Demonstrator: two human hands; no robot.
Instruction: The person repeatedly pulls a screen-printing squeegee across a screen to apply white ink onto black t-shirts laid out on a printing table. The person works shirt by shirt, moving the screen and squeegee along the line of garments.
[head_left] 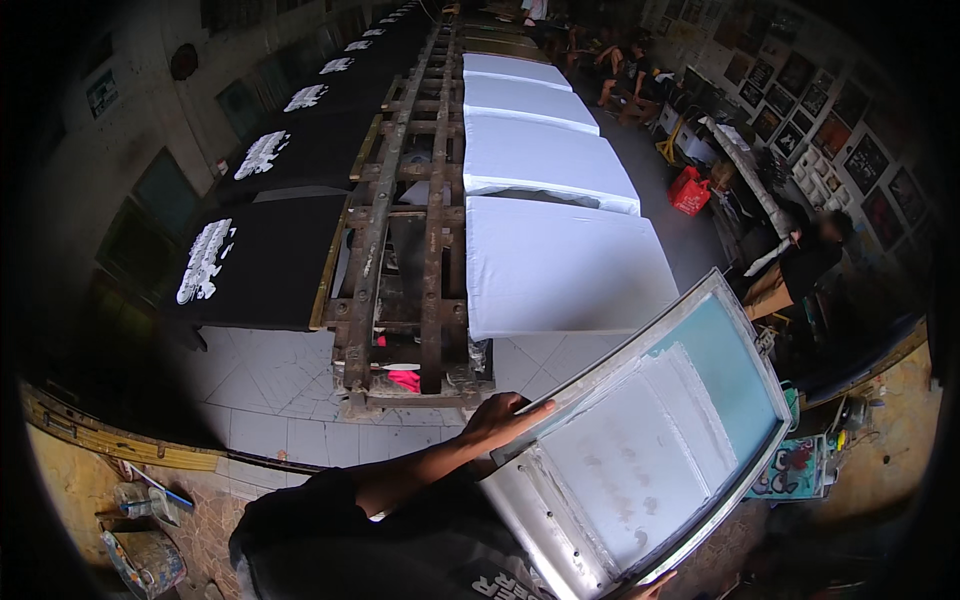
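Note:
A screen-printing frame (635, 450) with a metal rim and pale blue mesh is tilted in front of me, at the lower right. White, smeared ink covers much of its mesh. My left hand (500, 420) grips its left edge, the index finger stretched along the rim. At the bottom of the picture, my right hand (652, 586) shows only as fingers closed on the frame's lower edge; the rest is cut off. Beyond the frame lies the nearest white cloth on a printing board (560, 270). Across the rails, black cloth (280, 265) bears a white print (205, 262).
Rusty metal rails (436, 250) run away between the two rows of boards. A red bag (688, 190) stands on the floor at the right. Another person (800, 265) is at a side bench, and others sit farther back. A stained bucket (145, 560) stands lower left.

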